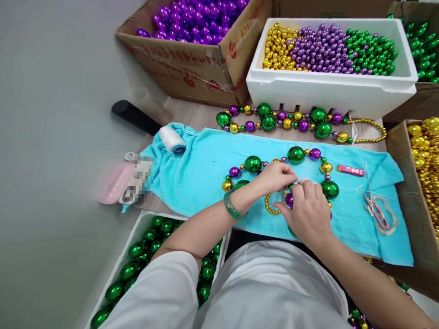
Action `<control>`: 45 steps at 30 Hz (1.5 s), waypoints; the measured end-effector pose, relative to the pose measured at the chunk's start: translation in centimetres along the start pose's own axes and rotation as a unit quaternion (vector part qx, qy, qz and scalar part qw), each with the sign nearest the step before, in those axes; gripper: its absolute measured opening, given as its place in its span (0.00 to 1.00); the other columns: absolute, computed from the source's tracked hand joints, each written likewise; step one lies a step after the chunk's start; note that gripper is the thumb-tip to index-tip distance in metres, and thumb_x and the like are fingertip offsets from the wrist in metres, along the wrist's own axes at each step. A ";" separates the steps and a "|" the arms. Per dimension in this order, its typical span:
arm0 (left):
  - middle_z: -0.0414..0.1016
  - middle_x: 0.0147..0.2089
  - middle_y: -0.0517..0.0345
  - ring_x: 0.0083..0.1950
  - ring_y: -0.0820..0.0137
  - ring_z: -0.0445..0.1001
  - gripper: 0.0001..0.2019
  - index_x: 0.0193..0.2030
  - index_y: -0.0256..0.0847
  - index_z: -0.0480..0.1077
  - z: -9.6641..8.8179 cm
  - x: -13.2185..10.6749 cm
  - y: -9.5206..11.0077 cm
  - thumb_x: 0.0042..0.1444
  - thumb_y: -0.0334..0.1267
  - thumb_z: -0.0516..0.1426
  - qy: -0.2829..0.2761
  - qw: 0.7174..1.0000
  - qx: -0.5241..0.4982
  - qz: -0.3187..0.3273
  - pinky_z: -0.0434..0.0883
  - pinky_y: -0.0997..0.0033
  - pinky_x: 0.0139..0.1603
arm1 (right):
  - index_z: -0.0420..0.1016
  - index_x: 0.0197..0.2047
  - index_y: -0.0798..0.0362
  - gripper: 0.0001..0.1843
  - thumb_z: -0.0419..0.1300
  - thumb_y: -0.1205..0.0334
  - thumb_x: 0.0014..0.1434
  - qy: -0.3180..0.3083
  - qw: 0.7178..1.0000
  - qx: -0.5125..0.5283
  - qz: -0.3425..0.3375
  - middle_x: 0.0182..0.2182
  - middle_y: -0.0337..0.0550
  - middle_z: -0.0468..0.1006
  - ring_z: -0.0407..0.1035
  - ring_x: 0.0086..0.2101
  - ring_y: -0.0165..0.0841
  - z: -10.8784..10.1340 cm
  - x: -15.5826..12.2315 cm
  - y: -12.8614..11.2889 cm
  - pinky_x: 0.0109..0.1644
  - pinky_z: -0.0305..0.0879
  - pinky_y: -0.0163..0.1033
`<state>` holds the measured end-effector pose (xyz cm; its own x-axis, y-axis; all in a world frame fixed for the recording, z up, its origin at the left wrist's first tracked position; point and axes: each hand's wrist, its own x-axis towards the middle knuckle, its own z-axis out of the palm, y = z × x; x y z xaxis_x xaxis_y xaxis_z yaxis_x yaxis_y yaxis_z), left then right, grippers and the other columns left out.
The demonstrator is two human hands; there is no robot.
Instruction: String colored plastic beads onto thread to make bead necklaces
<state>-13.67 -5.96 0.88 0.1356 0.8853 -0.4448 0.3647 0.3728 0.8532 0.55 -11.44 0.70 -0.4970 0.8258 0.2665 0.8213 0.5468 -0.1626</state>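
My left hand (277, 177) and my right hand (308, 207) meet over a bead necklace (253, 163) on a turquoise towel (199, 183). Both hands are closed in a pinch, fingertips almost touching. Between them shows a small whitish bit, probably thread, too small to be sure of. The necklace has large green, purple and gold beads, with small gold beads (271, 207) looping below my left hand; my right hand hides part of it. To the right lie a pink lighter (350, 170) and scissors with pink handles (380, 216). A white thread spool (172, 140) rests at the towel's left.
Behind the towel lies another bead necklace (268, 122). A white foam box (331, 89) holds gold, purple and green beads. Cardboard boxes of purple (188, 66) and gold beads (418, 191) flank it. Green beads fill a tray (141, 229) at lower left. A black handle (135, 117) sticks out nearby.
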 end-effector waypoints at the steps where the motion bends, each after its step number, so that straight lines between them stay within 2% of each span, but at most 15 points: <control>1: 0.65 0.18 0.64 0.18 0.80 0.60 0.04 0.26 0.36 0.70 0.0 0.0 0.0 0.48 0.33 0.56 -0.001 1.000 -0.005 -0.007 0.59 0.77 0.21 | 0.71 0.41 0.57 0.19 0.59 0.47 0.59 0.004 1.000 -0.004 0.003 0.44 0.61 0.72 0.63 0.42 0.48 0.3 -0.1 -0.1 0.39 0.61 0.46; 4: 0.65 0.19 0.64 0.19 0.79 0.61 0.04 0.25 0.36 0.70 0.2 0.1 0.1 0.49 0.31 0.55 0.001 1.000 -0.024 -0.016 0.58 0.78 0.20 | 0.72 0.43 0.59 0.15 0.56 0.54 0.62 0.013 1.000 -0.014 0.012 0.46 0.63 0.71 0.62 0.44 0.49 1.2 -0.3 -0.2 0.41 0.60 0.47; 7: 0.66 0.21 0.64 0.22 0.79 0.64 0.04 0.26 0.35 0.70 0.3 0.1 0.2 0.49 0.29 0.54 0.007 0.999 -0.042 -0.016 0.58 0.79 0.20 | 0.74 0.40 0.57 0.10 0.53 0.63 0.63 0.016 1.000 -0.010 0.006 0.48 0.61 0.72 0.62 0.43 0.47 1.9 -0.4 -0.3 0.42 0.59 0.48; 11: 0.68 0.23 0.63 0.22 0.80 0.64 0.05 0.27 0.35 0.71 0.0 0.0 0.1 0.48 0.28 0.55 -0.001 0.999 -0.036 -0.008 0.57 0.80 0.21 | 0.75 0.33 0.54 0.08 0.54 0.67 0.60 0.052 0.995 0.076 0.026 0.42 0.56 0.74 0.63 0.42 0.45 2.3 -0.3 0.0 0.44 0.61 0.48; 14: 0.66 0.21 0.64 0.21 0.81 0.61 0.04 0.26 0.36 0.72 -0.5 -0.4 0.1 0.48 0.30 0.56 -0.022 0.999 -0.042 0.000 0.56 0.79 0.21 | 0.72 0.28 0.52 0.07 0.55 0.69 0.55 0.055 0.976 0.204 0.054 0.35 0.49 0.73 0.64 0.37 0.40 2.0 0.5 1.3 0.43 0.63 0.46; 16: 0.62 0.19 0.65 0.20 0.81 0.58 0.04 0.26 0.36 0.72 -0.8 -0.6 0.1 0.49 0.32 0.57 -0.045 0.998 -0.048 -0.009 0.53 0.79 0.20 | 0.70 0.27 0.51 0.06 0.55 0.69 0.53 0.042 0.962 0.264 0.057 0.36 0.46 0.73 0.66 0.36 0.37 1.8 1.3 2.8 0.42 0.64 0.45; 18: 0.60 0.17 0.66 0.19 0.81 0.56 0.04 0.26 0.36 0.72 -1.0 -0.8 0.1 0.50 0.33 0.58 -0.064 0.997 -0.047 -0.021 0.51 0.78 0.19 | 0.69 0.27 0.51 0.05 0.55 0.69 0.52 0.046 0.958 0.277 0.054 0.37 0.46 0.74 0.66 0.36 0.37 1.5 2.2 4.4 0.43 0.64 0.45; 21: 0.63 0.19 0.65 0.19 0.81 0.60 0.04 0.27 0.36 0.71 -1.0 -0.9 0.1 0.50 0.32 0.58 -0.045 0.997 -0.046 -0.037 0.52 0.79 0.19 | 0.72 0.32 0.53 0.06 0.54 0.68 0.55 0.091 0.968 0.230 0.036 0.39 0.50 0.73 0.66 0.43 0.41 0.9 2.8 5.7 0.48 0.63 0.47; 23: 0.63 0.19 0.65 0.19 0.81 0.61 0.04 0.27 0.36 0.70 -0.8 -0.9 0.1 0.51 0.31 0.57 -0.029 0.997 -0.060 -0.039 0.53 0.78 0.19 | 0.74 0.40 0.54 0.10 0.53 0.68 0.57 0.092 0.978 0.185 -0.022 0.43 0.53 0.72 0.64 0.47 0.43 0.5 2.6 5.4 0.50 0.61 0.48; 26: 0.61 0.17 0.66 0.18 0.81 0.58 0.06 0.25 0.36 0.69 -0.7 -0.8 0.1 0.52 0.29 0.55 -0.032 0.995 -0.083 -0.034 0.54 0.78 0.20 | 0.74 0.50 0.49 0.18 0.53 0.67 0.59 0.006 0.983 0.101 -0.155 0.52 0.52 0.70 0.63 0.48 0.44 0.4 1.6 4.0 0.51 0.58 0.49; 28: 0.61 0.17 0.66 0.17 0.82 0.56 0.06 0.25 0.36 0.68 -0.7 -0.7 0.0 0.51 0.27 0.55 -0.027 0.995 -0.090 -0.039 0.53 0.78 0.20 | 0.72 0.56 0.47 0.22 0.53 0.66 0.59 -0.027 0.978 0.044 -0.201 0.57 0.51 0.68 0.62 0.49 0.46 0.9 0.9 3.2 0.52 0.56 0.50; 33: 0.62 0.18 0.66 0.18 0.81 0.58 0.05 0.25 0.36 0.68 -1.1 -0.2 -0.7 0.48 0.26 0.54 -0.038 0.991 -0.113 -0.058 0.54 0.78 0.20 | 0.69 0.59 0.51 0.24 0.53 0.64 0.59 0.010 0.978 0.025 -0.207 0.59 0.53 0.67 0.57 0.57 0.48 2.5 0.2 2.4 0.57 0.51 0.52; 39: 0.59 0.17 0.65 0.18 0.80 0.55 0.07 0.22 0.37 0.66 -1.2 0.9 -2.1 0.47 0.28 0.51 -0.041 0.989 -0.134 -0.053 0.52 0.77 0.19 | 0.70 0.58 0.56 0.25 0.54 0.65 0.57 0.004 0.985 0.014 -0.171 0.65 0.55 0.59 0.47 0.64 0.52 3.1 0.1 1.1 0.62 0.47 0.56; 45: 0.59 0.17 0.65 0.18 0.80 0.54 0.07 0.20 0.37 0.65 -1.0 1.1 -2.5 0.47 0.32 0.55 -0.033 0.992 -0.108 -0.058 0.51 0.76 0.19 | 0.75 0.48 0.51 0.15 0.52 0.69 0.62 0.050 0.989 0.001 -0.137 0.62 0.51 0.65 0.55 0.62 0.48 4.6 0.0 0.4 0.60 0.50 0.55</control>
<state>-15.34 -5.60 -1.43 0.1674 0.8152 -0.5545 0.1767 0.5286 0.8303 -0.43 -10.53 -3.77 -0.6712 0.6283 0.3934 0.6587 0.7489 -0.0722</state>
